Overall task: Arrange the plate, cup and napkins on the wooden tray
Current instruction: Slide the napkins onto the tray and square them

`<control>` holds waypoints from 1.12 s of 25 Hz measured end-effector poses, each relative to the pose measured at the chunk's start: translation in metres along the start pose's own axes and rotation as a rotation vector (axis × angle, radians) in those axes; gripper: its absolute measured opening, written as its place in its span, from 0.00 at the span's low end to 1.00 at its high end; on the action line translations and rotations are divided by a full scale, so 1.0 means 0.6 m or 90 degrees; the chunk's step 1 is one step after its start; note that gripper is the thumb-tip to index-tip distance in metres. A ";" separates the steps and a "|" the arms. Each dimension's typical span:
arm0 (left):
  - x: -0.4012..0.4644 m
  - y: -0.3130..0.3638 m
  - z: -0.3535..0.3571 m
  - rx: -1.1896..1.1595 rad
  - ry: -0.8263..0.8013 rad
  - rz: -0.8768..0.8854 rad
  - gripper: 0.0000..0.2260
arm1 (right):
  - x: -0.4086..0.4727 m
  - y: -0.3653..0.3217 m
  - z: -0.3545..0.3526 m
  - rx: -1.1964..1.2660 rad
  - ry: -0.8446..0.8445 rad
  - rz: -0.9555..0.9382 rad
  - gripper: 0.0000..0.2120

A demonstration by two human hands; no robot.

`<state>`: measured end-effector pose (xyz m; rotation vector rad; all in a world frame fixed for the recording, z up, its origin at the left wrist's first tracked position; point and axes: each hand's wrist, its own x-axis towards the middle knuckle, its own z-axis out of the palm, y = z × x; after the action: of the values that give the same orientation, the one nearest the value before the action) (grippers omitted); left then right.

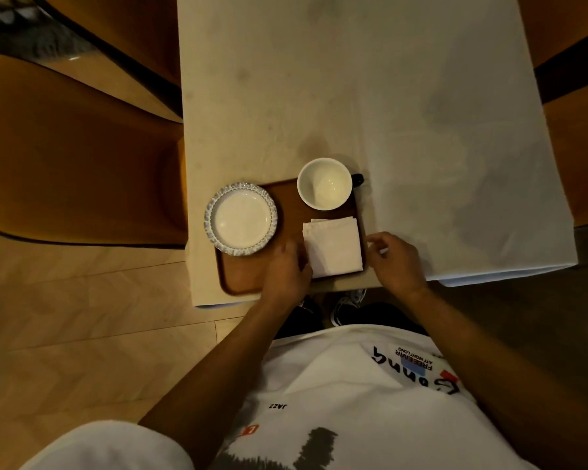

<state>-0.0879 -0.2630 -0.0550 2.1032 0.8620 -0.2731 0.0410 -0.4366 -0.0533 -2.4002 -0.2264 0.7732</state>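
A brown wooden tray [287, 215] lies at the near left corner of the table. On its left side sits a white plate [241, 219] with a blue patterned rim, overhanging the tray's left edge. A white cup [324, 183] with a dark handle stands at the tray's far right. A stack of white folded napkins [333, 246] rests on the tray's near right part. My left hand [287, 271] touches the napkins' left edge, fingers curled. My right hand [396, 261] hovers at their right edge beside the tray, fingers loosely apart, holding nothing that I can see.
The table [387, 96] is covered with a pale cloth. An orange-brown chair [75, 157] stands close to the table's left side, another seat [577, 157] at the right. Light wooden floor lies on the left, and my shoes show under the table's near edge.
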 end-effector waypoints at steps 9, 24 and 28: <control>0.006 0.015 0.011 0.156 -0.073 0.027 0.33 | 0.007 0.013 0.016 -0.115 -0.117 -0.112 0.31; 0.000 0.020 0.020 0.103 -0.112 0.012 0.38 | 0.014 0.013 0.012 -0.112 -0.155 -0.124 0.33; -0.006 0.031 0.022 0.111 -0.104 -0.017 0.38 | 0.018 0.008 -0.002 -0.108 -0.194 -0.127 0.32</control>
<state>-0.0770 -0.2828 -0.0499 2.1939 0.7941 -0.5439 0.0503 -0.4376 -0.0606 -2.3573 -0.6673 1.0582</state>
